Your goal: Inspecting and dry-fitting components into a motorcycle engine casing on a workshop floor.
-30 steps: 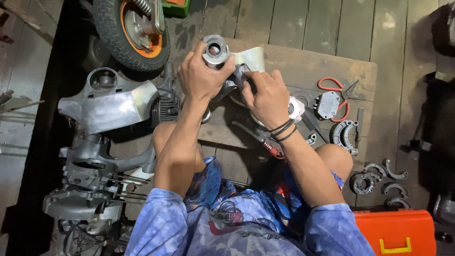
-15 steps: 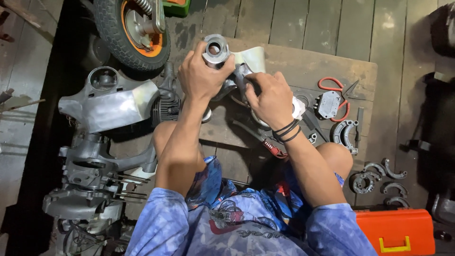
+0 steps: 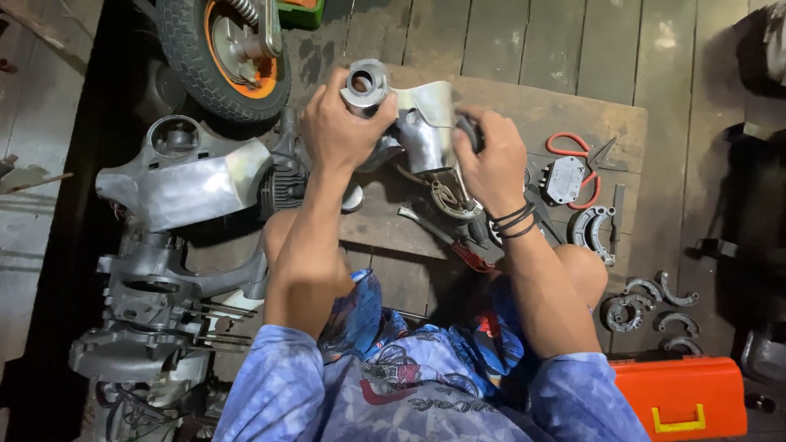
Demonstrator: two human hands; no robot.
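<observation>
Two hands up | my left hand (image 3: 340, 127) gripped the grey metal part (image 3: 409, 123) by its round end | my right hand (image 3: 491, 160) was wrapped on its other side | held over a brown board (image 3: 565, 115) | dark plank floor (image 3: 524, 37) | wheel (image 3: 221, 49) close by

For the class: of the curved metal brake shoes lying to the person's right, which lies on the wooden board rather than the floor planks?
The brake shoe pair below the red-handled pliers; the others lie near the orange toolbox.

The curved silver metal housing (image 3: 422, 123) shines smooth and bare — its ring-shaped grey metal collar (image 3: 365, 84) duller. Below lies a matt, scuffed brown board (image 3: 565, 115) on rough weathered planks (image 3: 508, 41) — glossy orange plastic toolbox (image 3: 684, 397) at their edge.
</observation>
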